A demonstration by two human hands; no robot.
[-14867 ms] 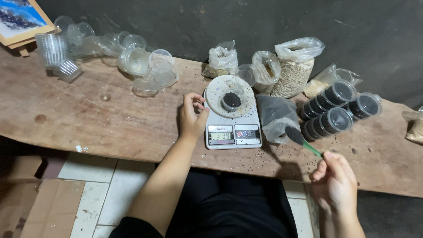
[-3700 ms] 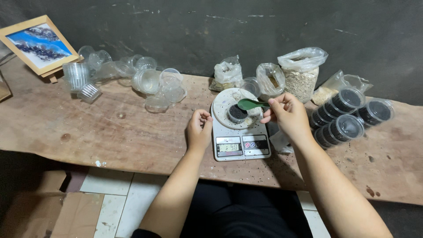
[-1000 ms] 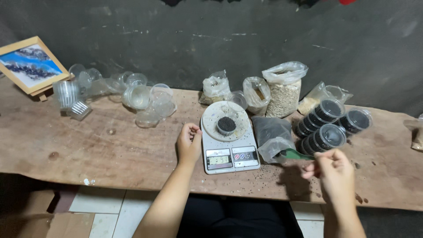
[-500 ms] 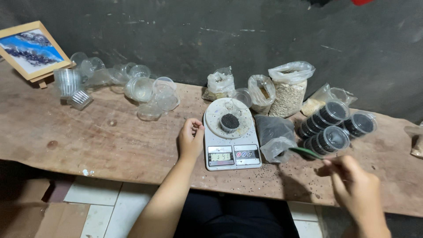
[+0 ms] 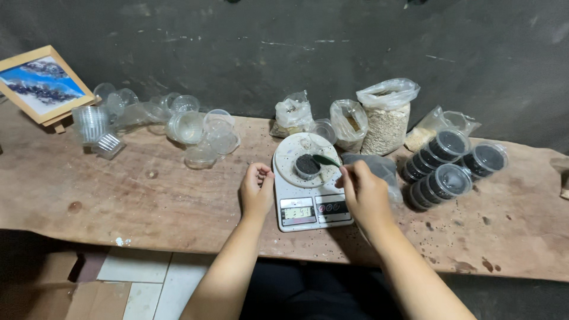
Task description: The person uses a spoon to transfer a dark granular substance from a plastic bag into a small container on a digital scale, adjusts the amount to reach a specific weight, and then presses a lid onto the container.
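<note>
Two hands flanking the kitchen scale (image 5: 310,188) near the bench's front edge: right hand (image 5: 364,192) pinching green spoon (image 5: 326,160), bowl pointing left over small seed cup (image 5: 307,166); left hand (image 5: 256,188) loosely curled, empty.

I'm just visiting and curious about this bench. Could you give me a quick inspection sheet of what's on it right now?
Surface: worn wooden bench, stained and dotted with dark spilled grains.
Job's things: white kitchen scale; small cup of black seeds on its round plate; green spoon tipped beside the cup.
Clutter: empty clear cups at back left; bags of grain behind the scale; lidded filled cups stacked on their sides at right.
Grips: left hand curled on the bench against the scale's left edge; right hand pinching the spoon.
Cables: nothing seen.
Surroundings: dark wall, framed blue picture at left, tiled floor below.
</note>
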